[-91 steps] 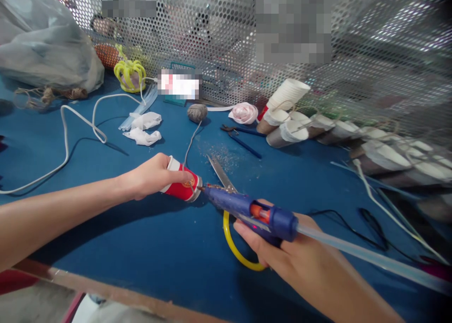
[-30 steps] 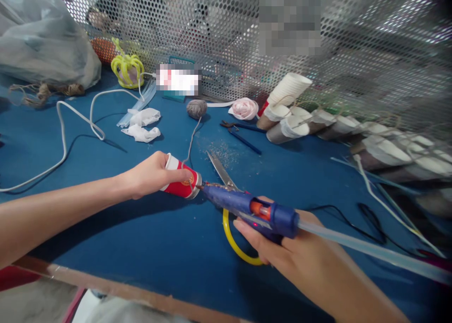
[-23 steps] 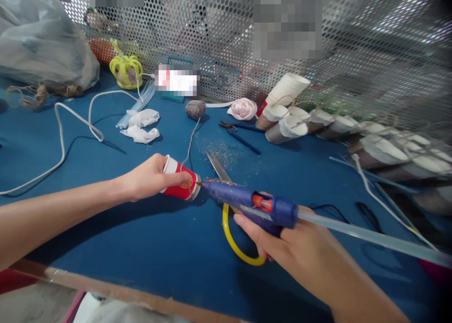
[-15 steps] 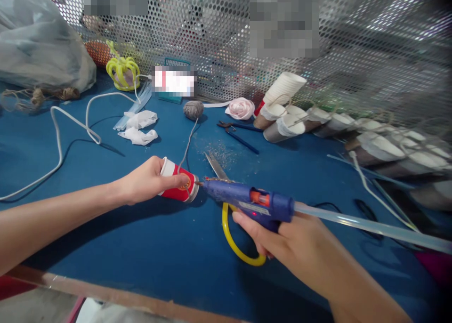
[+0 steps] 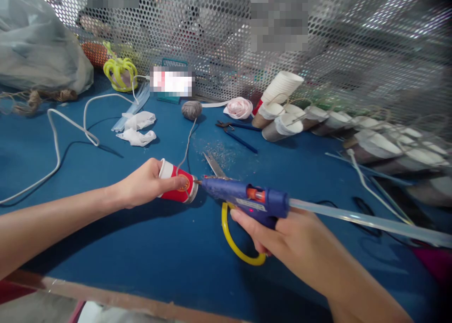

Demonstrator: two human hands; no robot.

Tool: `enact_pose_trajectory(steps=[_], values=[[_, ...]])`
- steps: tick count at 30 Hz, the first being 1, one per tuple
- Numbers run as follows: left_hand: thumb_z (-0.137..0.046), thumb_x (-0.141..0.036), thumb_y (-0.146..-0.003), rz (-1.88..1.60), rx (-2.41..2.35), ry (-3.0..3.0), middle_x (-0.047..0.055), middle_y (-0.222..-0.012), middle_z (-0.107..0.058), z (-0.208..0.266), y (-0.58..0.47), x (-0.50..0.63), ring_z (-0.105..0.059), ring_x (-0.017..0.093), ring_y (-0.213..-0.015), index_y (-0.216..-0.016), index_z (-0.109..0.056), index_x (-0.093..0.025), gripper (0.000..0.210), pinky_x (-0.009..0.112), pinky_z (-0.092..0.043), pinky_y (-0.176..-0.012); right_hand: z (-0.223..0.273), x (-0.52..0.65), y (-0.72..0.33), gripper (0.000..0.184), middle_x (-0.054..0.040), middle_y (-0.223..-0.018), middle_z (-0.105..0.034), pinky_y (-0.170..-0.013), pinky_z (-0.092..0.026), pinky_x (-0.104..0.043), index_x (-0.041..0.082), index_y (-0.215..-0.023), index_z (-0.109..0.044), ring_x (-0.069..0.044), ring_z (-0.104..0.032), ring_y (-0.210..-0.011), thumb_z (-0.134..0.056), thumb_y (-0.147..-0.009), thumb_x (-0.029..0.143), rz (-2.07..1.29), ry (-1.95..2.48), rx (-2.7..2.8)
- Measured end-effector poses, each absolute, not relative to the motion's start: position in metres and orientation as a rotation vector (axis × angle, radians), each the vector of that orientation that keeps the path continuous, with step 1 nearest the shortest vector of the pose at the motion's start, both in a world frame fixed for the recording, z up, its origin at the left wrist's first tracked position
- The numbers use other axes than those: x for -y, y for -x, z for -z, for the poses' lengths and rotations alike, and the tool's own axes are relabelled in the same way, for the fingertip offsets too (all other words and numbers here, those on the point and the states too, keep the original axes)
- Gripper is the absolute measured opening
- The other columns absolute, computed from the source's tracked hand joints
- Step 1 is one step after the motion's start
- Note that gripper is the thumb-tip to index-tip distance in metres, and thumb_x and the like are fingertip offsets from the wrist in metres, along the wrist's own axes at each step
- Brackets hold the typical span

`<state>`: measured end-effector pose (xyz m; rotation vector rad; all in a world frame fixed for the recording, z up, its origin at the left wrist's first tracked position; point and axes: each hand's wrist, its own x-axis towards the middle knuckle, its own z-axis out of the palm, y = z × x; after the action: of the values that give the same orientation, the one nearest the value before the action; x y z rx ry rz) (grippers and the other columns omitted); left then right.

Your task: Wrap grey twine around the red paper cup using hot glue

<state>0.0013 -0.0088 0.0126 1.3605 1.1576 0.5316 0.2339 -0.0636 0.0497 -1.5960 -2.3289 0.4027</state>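
My left hand [image 5: 146, 184] is closed round a red and white paper cup [image 5: 171, 196] lying on its side, its base facing right. The thumb presses on grey yarn [image 5: 183, 156], which runs from the cup back to a small ball of yarn [image 5: 191, 109]. My right hand [image 5: 278, 233] grips a blue hot glue gun [image 5: 229, 193], whose nozzle is at the cup's base edge; I cannot tell whether it touches. A long clear glue stick [image 5: 353, 219] sticks out of its rear. Under the gun lie scissors with yellow handles [image 5: 235, 243], partly hidden.
Pliers [image 5: 240, 137] and a pink ribbon roll [image 5: 240, 108] lie behind the cup. Several wrapped cups [image 5: 282, 127] line the right, near stacked white cups [image 5: 284, 87]. White gloves [image 5: 137, 130], a white cable [image 5: 56, 139] and a plastic bag [image 5: 42, 45] are at left; a perforated screen [image 5: 219, 40] stands behind.
The view has shifted slightly. Both hands keep their holds, and the glue gun's nozzle stays at the cup's base edge.
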Motion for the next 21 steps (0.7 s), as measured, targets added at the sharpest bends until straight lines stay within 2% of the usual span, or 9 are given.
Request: enact_pose_trajectory(steps=[7,11,17,21], values=[[-0.059,-0.042,-0.069,-0.54,-1.16,-1.362,-0.004,-0.05,-0.047,-0.0152,-0.0028,0.0093,-0.034,0.007,-0.046,-0.057,-0.056,-0.012,0.032,0.02,-0.024,-0.044,-0.0499,0.0642,-0.2322,0.041,0.0055,-0.032,-0.045,-0.042,-0.041,-0.025,0.024,-0.044,-0.042,-0.011,-0.05,-0.033,-0.046,-0.081,0.041,-0.466,1.611,2.274],[-0.059,-0.041,-0.069,-0.542,-1.161,-1.373,-0.004,-0.05,-0.047,-0.0163,-0.003,0.0098,-0.034,0.007,-0.047,-0.056,-0.057,-0.013,0.031,0.02,-0.024,-0.044,-0.0487,0.0629,-0.2334,0.049,0.0052,-0.031,-0.045,-0.044,-0.042,-0.024,0.024,-0.036,-0.036,-0.011,-0.05,-0.034,-0.047,-0.082,0.039,-0.458,1.578,2.301],[-0.058,-0.039,-0.071,-0.531,-1.142,-1.451,-0.004,-0.05,-0.045,-0.0154,-0.0042,0.0127,-0.033,0.007,-0.047,-0.057,-0.057,-0.012,0.03,0.019,-0.024,-0.043,-0.0473,0.0589,-0.2341,0.047,0.0039,-0.035,-0.051,-0.05,-0.044,-0.025,0.025,-0.036,-0.042,-0.012,-0.052,-0.037,-0.049,-0.08,0.04,-0.475,1.615,2.357],[-0.057,-0.038,-0.071,-0.529,-1.14,-1.466,-0.004,-0.05,-0.042,-0.0157,-0.0046,0.013,-0.031,0.007,-0.048,-0.055,-0.054,-0.012,0.03,0.019,-0.024,-0.043,-0.0499,0.0591,-0.2306,0.046,0.0048,-0.033,-0.047,-0.043,-0.043,-0.022,0.024,-0.038,-0.038,-0.011,-0.051,-0.035,-0.049,-0.08,0.041,-0.579,1.676,2.248]])
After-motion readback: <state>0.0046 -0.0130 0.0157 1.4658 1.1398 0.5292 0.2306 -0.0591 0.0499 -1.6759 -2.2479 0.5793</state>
